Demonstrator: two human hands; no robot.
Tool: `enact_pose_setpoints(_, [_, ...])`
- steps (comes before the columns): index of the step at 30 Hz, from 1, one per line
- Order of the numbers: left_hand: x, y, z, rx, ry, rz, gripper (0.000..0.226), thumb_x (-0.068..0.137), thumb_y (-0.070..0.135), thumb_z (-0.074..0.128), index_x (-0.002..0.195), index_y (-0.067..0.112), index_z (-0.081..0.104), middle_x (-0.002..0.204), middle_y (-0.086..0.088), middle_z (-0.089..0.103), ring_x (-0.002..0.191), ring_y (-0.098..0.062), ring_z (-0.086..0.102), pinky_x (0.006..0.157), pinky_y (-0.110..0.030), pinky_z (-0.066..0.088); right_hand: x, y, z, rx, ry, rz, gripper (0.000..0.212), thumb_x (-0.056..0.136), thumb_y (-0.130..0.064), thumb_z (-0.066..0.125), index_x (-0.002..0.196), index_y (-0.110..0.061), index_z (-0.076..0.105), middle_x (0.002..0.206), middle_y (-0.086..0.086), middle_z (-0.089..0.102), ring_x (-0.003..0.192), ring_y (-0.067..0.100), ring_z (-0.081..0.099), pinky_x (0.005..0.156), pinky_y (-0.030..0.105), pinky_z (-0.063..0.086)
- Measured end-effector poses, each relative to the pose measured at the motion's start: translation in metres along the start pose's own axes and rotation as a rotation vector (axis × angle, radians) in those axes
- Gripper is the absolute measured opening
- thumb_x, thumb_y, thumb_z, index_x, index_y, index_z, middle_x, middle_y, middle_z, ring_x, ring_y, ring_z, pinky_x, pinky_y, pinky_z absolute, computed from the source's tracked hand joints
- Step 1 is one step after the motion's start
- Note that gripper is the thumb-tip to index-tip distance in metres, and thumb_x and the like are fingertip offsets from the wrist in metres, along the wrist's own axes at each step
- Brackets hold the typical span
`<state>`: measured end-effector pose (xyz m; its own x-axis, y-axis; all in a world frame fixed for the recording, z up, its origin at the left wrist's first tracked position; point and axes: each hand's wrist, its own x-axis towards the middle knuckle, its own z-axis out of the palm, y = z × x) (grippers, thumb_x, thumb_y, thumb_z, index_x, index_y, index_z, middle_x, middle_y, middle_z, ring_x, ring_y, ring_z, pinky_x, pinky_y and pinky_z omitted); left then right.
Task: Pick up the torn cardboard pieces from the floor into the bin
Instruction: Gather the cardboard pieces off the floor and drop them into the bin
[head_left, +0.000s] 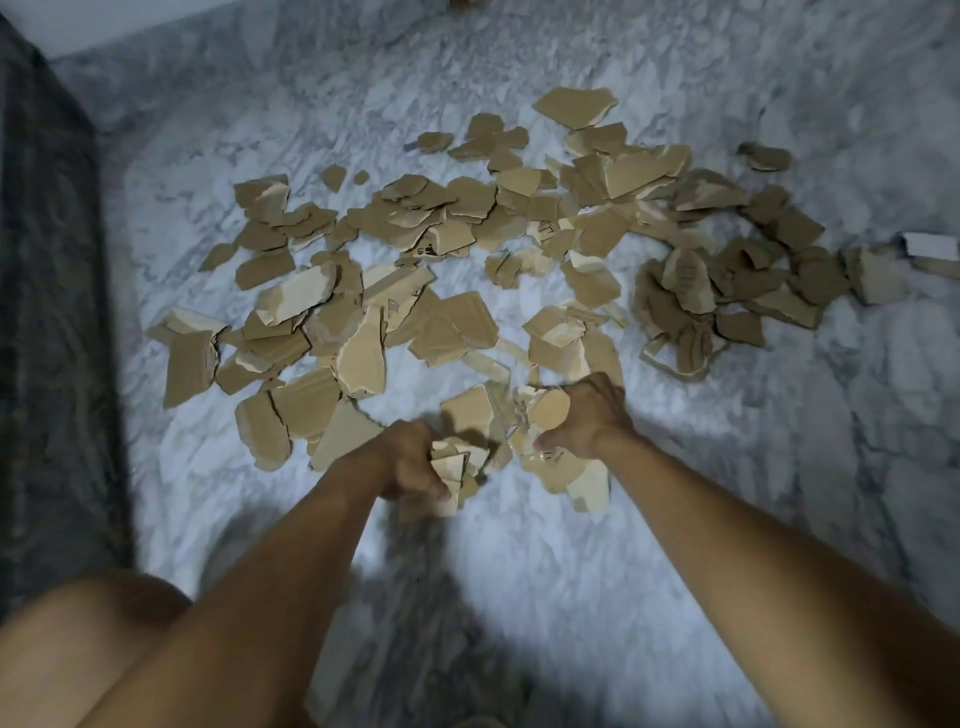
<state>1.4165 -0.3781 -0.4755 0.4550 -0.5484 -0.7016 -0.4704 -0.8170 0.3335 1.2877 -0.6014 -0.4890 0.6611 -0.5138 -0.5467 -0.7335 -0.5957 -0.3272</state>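
Observation:
Several torn brown cardboard pieces lie scattered across the white marble floor, in a wide spread from left to right. My left hand is closed around a bunch of cardboard scraps at the near edge of the spread. To its right, my right hand grips another handful of cardboard pieces, with more pieces hanging below it. No bin is in view.
A dark grey fabric-covered edge runs along the left side. My bare knee shows at the bottom left. A white scrap lies at the far right among the cardboard.

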Motion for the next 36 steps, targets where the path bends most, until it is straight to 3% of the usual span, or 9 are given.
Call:
enact_pose_setpoints(3, [0.011, 0.014, -0.016, 0.000, 0.050, 0.072, 0.053, 0.060, 0.027, 0.091, 0.106, 0.015, 0.069, 0.108, -0.003, 0.061, 0.103, -0.021, 0.061, 0.080, -0.025, 0.048, -0.001, -0.001, 0.018, 0.074, 0.069, 0.010, 0.095, 0.047, -0.061, 0.088, 0.130, -0.028, 0.058, 0.135, 0.001, 0.038, 0.130, 0.028, 0.037, 0.106, 0.039, 0.042])
enact_pose_setpoints(7, [0.031, 0.041, -0.012, 0.180, 0.105, 0.211, 0.075, 0.065, 0.037, 0.082, 0.133, 0.025, 0.053, 0.144, -0.001, 0.043, 0.146, -0.019, 0.020, 0.115, -0.032, 0.024, 0.001, 0.001, 0.019, 0.113, 0.076, 0.006, 0.098, 0.049, -0.056, 0.090, 0.135, -0.028, 0.055, 0.137, 0.005, 0.041, 0.132, 0.022, 0.042, 0.106, 0.037, 0.044])
enact_pose_setpoints(12, [0.047, 0.041, -0.004, 0.252, 0.128, 0.047, 0.096, 0.047, 0.055, 0.074, 0.137, 0.039, 0.044, 0.132, -0.005, 0.034, 0.131, -0.033, 0.030, 0.106, -0.046, 0.039, -0.001, 0.005, 0.014, 0.200, 0.088, -0.146, 0.080, 0.060, -0.033, 0.094, 0.128, -0.030, 0.051, 0.140, 0.003, 0.046, 0.129, 0.030, 0.044, 0.097, 0.035, 0.046])
enact_pose_setpoints(17, [0.036, 0.039, -0.009, 0.144, 0.128, -0.003, 0.094, 0.039, 0.056, 0.083, 0.111, 0.035, 0.027, 0.104, -0.002, 0.062, 0.101, -0.032, 0.058, 0.087, -0.047, 0.052, -0.012, 0.035, -0.040, 0.284, 0.012, -0.153, 0.093, 0.056, -0.022, 0.096, 0.133, -0.036, 0.045, 0.120, -0.011, 0.056, 0.109, 0.013, 0.052, 0.086, 0.015, 0.040])
enact_pose_setpoints(21, [0.025, 0.047, -0.015, 0.091, 0.082, -0.030, 0.087, 0.048, 0.047, 0.089, 0.123, 0.029, 0.047, 0.106, 0.000, 0.064, 0.100, -0.025, 0.061, 0.088, -0.037, 0.051, -0.018, 0.068, -0.086, 0.134, 0.005, -0.034, 0.055, 0.053, -0.032, 0.097, 0.097, -0.018, 0.066, 0.087, -0.008, 0.066, 0.091, 0.016, 0.065, 0.069, 0.025, 0.046])
enact_pose_setpoints(24, [0.024, 0.056, -0.031, 0.071, -0.044, -0.012, 0.057, 0.050, 0.041, 0.092, 0.099, 0.026, 0.067, 0.103, 0.002, 0.071, 0.090, -0.015, 0.065, 0.077, -0.026, 0.052, -0.022, 0.085, -0.102, 0.107, 0.046, 0.019, 0.062, 0.053, -0.031, 0.096, 0.109, -0.019, 0.070, 0.102, 0.000, 0.073, 0.097, 0.021, 0.068, 0.075, 0.029, 0.053])
enact_pose_setpoints(31, [0.033, 0.106, -0.062, 0.313, -0.199, 0.011, 0.042, 0.052, 0.044, 0.090, 0.066, 0.022, 0.057, 0.080, 0.004, 0.066, 0.076, -0.016, 0.063, 0.074, -0.032, 0.056, -0.036, 0.111, -0.063, 0.100, 0.237, 0.007, 0.060, 0.070, -0.013, 0.082, 0.124, -0.032, 0.065, 0.124, 0.002, 0.062, 0.120, 0.022, 0.056, 0.092, 0.026, 0.046])
enact_pose_setpoints(34, [0.042, 0.131, -0.052, 0.445, -0.063, 0.059, 0.049, 0.049, 0.054, 0.084, 0.072, 0.023, 0.054, 0.102, -0.004, 0.059, 0.095, -0.025, 0.058, 0.084, -0.035, 0.054, -0.030, 0.112, -0.064, 0.098, 0.208, 0.001, 0.069, 0.070, -0.013, 0.083, 0.129, -0.040, 0.060, 0.126, 0.000, 0.064, 0.118, 0.022, 0.061, 0.091, 0.030, 0.052])
enact_pose_setpoints(36, [0.051, 0.135, -0.034, 0.473, 0.047, 0.085, 0.075, 0.040, 0.063, 0.071, 0.101, 0.022, 0.057, 0.117, -0.005, 0.044, 0.111, -0.029, 0.048, 0.095, -0.041, 0.050, -0.028, 0.109, -0.065, 0.089, 0.184, 0.022, 0.069, 0.071, -0.014, 0.083, 0.130, -0.040, 0.058, 0.125, 0.001, 0.066, 0.114, 0.023, 0.064, 0.087, 0.029, 0.052])
